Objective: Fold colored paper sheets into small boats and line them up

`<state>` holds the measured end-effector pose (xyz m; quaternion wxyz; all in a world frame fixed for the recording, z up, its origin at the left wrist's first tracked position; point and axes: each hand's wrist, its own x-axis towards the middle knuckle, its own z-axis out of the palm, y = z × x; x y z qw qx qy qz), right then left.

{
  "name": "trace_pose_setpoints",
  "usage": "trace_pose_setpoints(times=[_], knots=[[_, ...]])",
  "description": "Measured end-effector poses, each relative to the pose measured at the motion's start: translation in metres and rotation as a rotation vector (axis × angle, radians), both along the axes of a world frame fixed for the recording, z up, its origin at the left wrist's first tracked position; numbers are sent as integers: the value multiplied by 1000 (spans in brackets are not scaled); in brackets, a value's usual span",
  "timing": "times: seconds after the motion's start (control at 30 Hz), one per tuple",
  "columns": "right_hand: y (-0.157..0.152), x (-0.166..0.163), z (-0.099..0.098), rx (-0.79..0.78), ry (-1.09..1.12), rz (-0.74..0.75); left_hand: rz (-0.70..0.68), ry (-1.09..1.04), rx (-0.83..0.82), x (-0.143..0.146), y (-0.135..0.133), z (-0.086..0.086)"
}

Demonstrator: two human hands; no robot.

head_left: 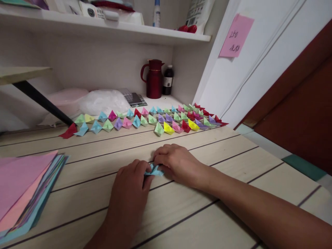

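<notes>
Between my hands, low over the wooden table (186,207), is a light blue folded paper boat (156,171). My left hand (133,181) pinches its left side between thumb and forefinger. On the far right side of the paper, my right hand (175,160) has its fingers curled and closed against it; the fingertips are partly hidden. Beyond my hands, several small paper boats (168,128) in many colours stand in rows along the back of the table.
A stack of coloured paper sheets (24,186) lies at the left. Behind the boats are a plastic bag (103,102), a dark red jug (154,79) and a dark bottle (168,80). A white shelf (103,29) runs above, and a pink note (237,35) hangs at the right.
</notes>
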<state>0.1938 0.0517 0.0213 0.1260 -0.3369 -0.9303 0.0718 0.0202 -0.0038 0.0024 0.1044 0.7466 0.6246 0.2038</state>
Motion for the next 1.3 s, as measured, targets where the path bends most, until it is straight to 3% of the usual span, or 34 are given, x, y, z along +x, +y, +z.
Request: trace_pose_setpoints(times=[0.23,0.33,0.43,0.57,0.67,0.77,1.03,1.17,1.3], knots=[[-7,-7,3,201,-125,61,-14,-36,-21,0,1,1],[-8,-8,2,213,-131,67,-36,-2,-16,1,1,1],[-3,-5,0,110,-71,23,-66,27,4,0,1,0],[10,6,-6,-162,207,-1,-68,62,14,-2,1,-2],[19,16,-6,-344,342,-111,-46,135,39,-2,0,0],[22,21,-2,-402,371,-191,-39,192,49,0,-3,2],[12,13,-3,-345,307,-249,-93,0,-9,2,-3,-1],[15,14,-5,-260,270,-216,-124,-167,-74,-1,-2,-2],[15,14,-3,-211,240,-141,-151,-162,-29,-5,-1,-1]])
